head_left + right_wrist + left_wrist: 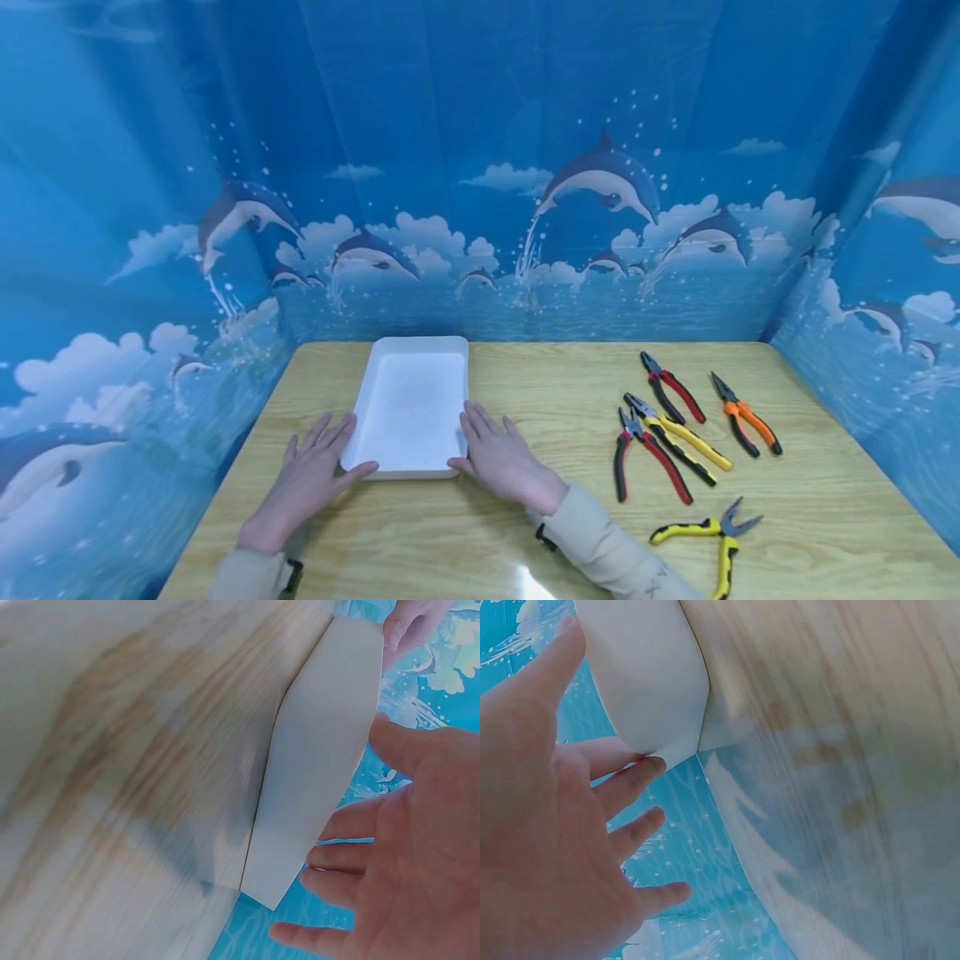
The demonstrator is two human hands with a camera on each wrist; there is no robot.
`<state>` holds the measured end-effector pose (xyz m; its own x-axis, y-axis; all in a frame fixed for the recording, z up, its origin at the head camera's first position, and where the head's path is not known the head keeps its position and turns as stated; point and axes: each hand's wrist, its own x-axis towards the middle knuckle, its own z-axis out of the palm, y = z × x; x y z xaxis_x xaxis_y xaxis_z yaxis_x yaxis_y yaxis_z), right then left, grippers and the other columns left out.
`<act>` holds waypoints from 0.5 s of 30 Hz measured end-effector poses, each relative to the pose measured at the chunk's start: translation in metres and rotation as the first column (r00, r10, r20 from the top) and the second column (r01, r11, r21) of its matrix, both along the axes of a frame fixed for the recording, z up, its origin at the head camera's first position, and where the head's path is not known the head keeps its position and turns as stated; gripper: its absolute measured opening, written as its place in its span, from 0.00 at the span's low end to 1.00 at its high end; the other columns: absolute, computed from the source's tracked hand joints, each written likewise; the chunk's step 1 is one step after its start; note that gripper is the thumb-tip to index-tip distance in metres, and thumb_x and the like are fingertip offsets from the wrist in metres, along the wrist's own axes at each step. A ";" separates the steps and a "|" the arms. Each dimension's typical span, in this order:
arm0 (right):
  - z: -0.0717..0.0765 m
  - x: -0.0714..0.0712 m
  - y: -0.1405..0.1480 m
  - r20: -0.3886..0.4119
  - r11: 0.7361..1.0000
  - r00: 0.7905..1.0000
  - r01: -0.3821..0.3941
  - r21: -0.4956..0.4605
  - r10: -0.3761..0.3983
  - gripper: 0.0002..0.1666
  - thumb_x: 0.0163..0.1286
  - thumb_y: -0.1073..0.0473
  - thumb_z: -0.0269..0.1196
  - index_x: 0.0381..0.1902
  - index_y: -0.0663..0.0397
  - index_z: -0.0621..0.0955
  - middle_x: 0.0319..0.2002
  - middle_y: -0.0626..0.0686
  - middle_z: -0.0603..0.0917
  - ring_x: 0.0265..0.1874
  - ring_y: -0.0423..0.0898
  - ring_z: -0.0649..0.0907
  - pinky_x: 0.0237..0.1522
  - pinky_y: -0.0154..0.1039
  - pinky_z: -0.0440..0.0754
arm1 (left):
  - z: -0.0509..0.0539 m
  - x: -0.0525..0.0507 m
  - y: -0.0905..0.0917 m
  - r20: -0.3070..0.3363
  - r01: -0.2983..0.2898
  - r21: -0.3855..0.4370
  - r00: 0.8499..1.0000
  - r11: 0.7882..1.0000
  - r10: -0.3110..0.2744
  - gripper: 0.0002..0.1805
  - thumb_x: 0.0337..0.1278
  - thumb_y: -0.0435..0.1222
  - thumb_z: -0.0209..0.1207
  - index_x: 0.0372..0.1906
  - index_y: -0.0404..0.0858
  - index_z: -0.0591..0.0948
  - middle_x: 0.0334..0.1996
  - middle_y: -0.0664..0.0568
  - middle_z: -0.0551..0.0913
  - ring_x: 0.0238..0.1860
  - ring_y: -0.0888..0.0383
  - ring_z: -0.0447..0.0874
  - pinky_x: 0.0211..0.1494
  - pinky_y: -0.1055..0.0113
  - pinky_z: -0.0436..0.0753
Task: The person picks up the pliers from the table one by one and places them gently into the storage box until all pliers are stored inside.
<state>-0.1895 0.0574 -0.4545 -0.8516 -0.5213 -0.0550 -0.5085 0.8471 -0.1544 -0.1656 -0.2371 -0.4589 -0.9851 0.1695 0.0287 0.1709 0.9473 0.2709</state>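
Note:
A white rectangular tray (420, 408) lies on the table, left of its middle, with nothing in it. My left hand (311, 471) touches the tray's left side, its thumb at the near rim. On the opposite side, my right hand (502, 454) rests against the wall with its thumb by the near right corner. In the left wrist view, the fingers of the left hand (547, 825) are spread and mostly straight, the front ones touching the tray (645, 667). The right wrist view has the right hand (412, 855) with its thumb on the tray's rim (322, 742) and its fingers loosely extended.
Several pliers lie on the right of the wooden table (555, 392): red-and-black pairs (630, 423), an orange-and-black long-nosed pair (735, 408), and yellow-and-black pairs (686, 529), the nearest with its jaws spread. A blue dolphin-print curtain (480, 200) surrounds the table's back and sides.

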 end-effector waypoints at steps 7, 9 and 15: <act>0.000 0.001 0.006 0.007 1.000 1.000 -0.004 -0.019 0.004 0.46 0.78 0.34 0.48 0.79 0.62 0.58 0.81 0.60 0.51 0.79 0.54 0.55 0.75 0.63 0.60 | 0.001 0.001 0.002 -0.014 0.022 0.011 1.000 1.000 -0.022 0.49 0.65 0.63 0.57 0.76 0.32 0.62 0.74 0.34 0.65 0.77 0.31 0.51 0.71 0.22 0.46; 0.000 0.002 0.007 0.009 1.000 1.000 -0.005 -0.021 0.005 0.46 0.78 0.34 0.48 0.79 0.62 0.58 0.81 0.60 0.51 0.79 0.54 0.55 0.75 0.63 0.60 | 0.000 0.001 0.003 -0.024 0.026 0.005 0.999 1.000 -0.025 0.49 0.65 0.63 0.57 0.76 0.32 0.63 0.74 0.34 0.65 0.77 0.32 0.52 0.70 0.22 0.47; 0.000 0.002 0.011 0.013 0.999 1.000 -0.004 -0.034 0.004 0.47 0.78 0.34 0.49 0.79 0.62 0.58 0.80 0.60 0.51 0.79 0.55 0.55 0.75 0.63 0.59 | -0.002 0.002 0.006 -0.053 0.027 -0.013 0.998 1.000 -0.028 0.48 0.65 0.62 0.58 0.75 0.31 0.64 0.74 0.35 0.65 0.76 0.32 0.53 0.70 0.22 0.48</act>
<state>-0.1871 0.0683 -0.4542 -0.8489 -0.5263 -0.0484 -0.5095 0.8393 -0.1899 -0.1638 -0.2307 -0.4610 -0.9772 0.1972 0.0782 0.2107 0.9453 0.2490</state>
